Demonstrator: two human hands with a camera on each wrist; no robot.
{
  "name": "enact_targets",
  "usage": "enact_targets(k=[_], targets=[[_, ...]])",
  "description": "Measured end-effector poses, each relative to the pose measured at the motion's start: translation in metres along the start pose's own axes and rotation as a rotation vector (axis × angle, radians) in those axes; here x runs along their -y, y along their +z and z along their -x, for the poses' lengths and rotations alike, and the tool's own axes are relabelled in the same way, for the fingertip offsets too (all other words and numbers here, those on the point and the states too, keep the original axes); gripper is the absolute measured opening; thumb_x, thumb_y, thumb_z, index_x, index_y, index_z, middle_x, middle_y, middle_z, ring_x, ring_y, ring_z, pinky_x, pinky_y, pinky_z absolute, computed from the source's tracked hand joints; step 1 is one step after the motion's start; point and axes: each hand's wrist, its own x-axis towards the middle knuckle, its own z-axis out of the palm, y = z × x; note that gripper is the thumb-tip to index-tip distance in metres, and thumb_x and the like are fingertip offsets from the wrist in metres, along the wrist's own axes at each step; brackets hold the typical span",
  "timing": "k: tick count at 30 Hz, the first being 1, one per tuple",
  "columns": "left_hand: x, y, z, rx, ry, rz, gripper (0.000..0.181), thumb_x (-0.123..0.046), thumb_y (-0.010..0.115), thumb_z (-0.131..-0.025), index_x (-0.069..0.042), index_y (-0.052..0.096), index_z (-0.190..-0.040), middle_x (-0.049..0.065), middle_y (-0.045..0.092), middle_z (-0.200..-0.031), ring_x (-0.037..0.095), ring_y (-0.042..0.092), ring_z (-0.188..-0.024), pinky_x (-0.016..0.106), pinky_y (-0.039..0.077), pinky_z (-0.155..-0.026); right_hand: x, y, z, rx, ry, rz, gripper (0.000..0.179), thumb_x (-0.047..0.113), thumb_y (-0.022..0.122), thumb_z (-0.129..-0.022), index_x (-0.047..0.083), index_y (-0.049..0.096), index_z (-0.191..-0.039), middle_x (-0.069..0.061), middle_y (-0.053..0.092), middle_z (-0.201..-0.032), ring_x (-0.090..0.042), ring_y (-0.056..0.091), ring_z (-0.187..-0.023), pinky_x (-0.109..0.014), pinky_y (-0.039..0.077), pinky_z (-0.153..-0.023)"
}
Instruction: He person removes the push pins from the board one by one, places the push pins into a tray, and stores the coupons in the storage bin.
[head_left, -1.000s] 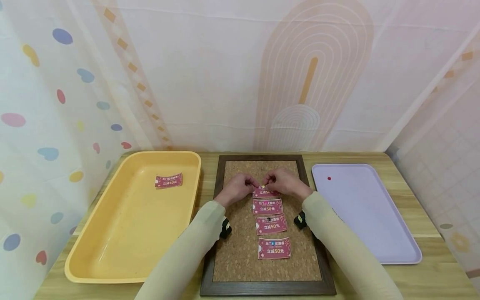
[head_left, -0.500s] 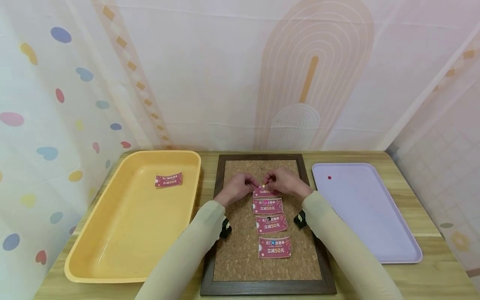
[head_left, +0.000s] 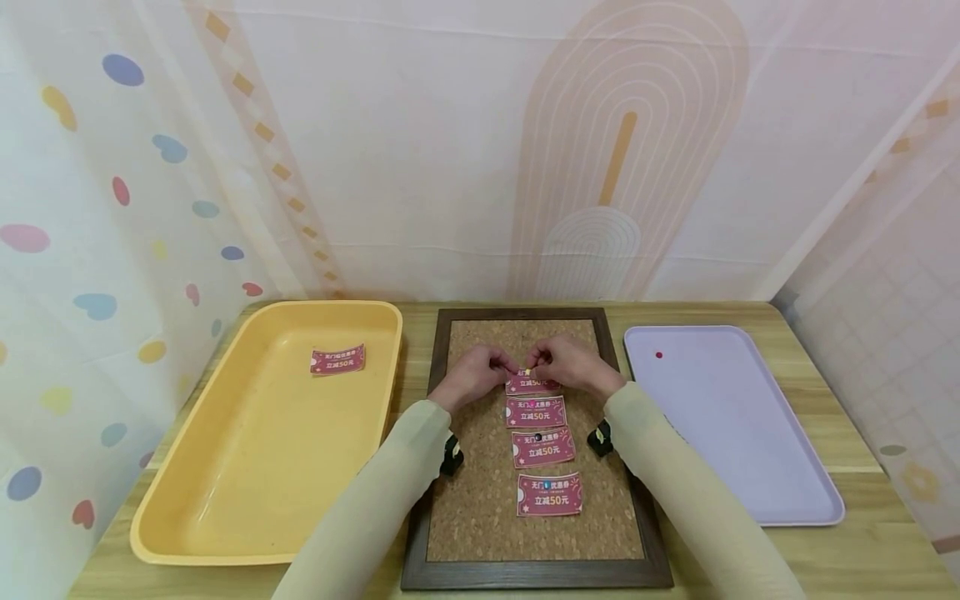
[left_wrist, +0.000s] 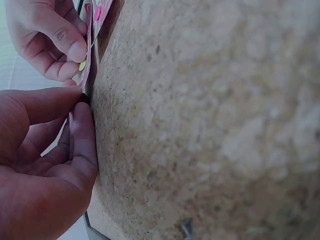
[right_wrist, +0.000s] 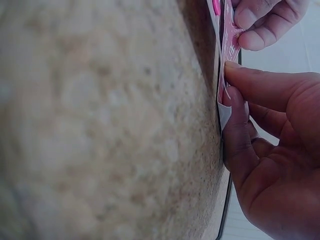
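On the table (head_left: 870, 546) before you, the corkboard (head_left: 468, 525) lies between a tub (head_left: 262, 467) on your left and a tray (head_left: 750, 442) on your right, with a backdrop (head_left: 420, 167) behind all three. Four coupons run in a column along the board, the farthest coupon (head_left: 531, 385) between your left hand (head_left: 474, 374) and right hand (head_left: 572, 364), the other three (head_left: 542, 450) nearer you. A fifth coupon (head_left: 337, 360) lies toward the tub's far end, a tack (head_left: 659, 355) near the tray's far left corner.

1. I see deep-pink coupons (head_left: 550, 503) lettered in white and yellow.
2. Their pins (head_left: 547, 484) show me blue, black, pink and yellow.
3. Cork (head_left: 480, 517) speckled tan, frame (head_left: 536, 575) dark brown.
4. Tub (head_left: 255, 467) yellow, tray (head_left: 720, 417) lilac.
5. Counter (head_left: 810, 375) in streaked wood grain.
6. Sleeves (head_left: 675, 467) pale cream.
7. My backdrop curtain (head_left: 420, 150): whitish, multicoloured spots, peach arches.
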Motion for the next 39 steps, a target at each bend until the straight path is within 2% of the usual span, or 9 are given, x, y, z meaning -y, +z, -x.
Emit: enact_targets(k=[7,18,39], targets=[[0.0011,0.0001,-0.0006,0.004,-0.013,-0.001,0.014,-0.002,0.063,-0.099,-0.005,0.077,-0.102,0.006,0.072,-0.099,0.018,0.061,-0.089,0.034,0.050,-0.085,0.0004,0.0008,0.0004,-0.004,-0.006,0.008,0.004,0.006,0.071,-0.095,0.005,0.072,-0.099,-0.002,0.066,-0.083,-0.012,0.055,-0.067,-0.026,0.044,-0.061],[0.0010,-0.0011,0.0012,0.005,0.015,-0.018,0.013,-0.004,0.064,-0.099,-0.004,0.076,-0.103,0.006,0.072,-0.099,0.018,0.060,-0.087,0.032,0.049,-0.080,-0.0009,0.0016,-0.0011,-0.006,-0.006,-0.006,0.005,0.005,0.071,-0.094,0.006,0.072,-0.099,-0.002,0.067,-0.085,-0.012,0.055,-0.068,-0.025,0.045,-0.060],[0.0009,-0.0005,0.0004,-0.003,0.002,-0.027,0.013,-0.004,0.064,-0.099,-0.006,0.077,-0.103,0.006,0.071,-0.098,0.017,0.059,-0.086,0.031,0.047,-0.078,0.0020,0.0012,0.0008,-0.021,0.008,0.017,0.005,0.006,0.071,-0.095,0.007,0.073,-0.100,-0.002,0.066,-0.084,-0.013,0.055,-0.070,-0.026,0.043,-0.062]])
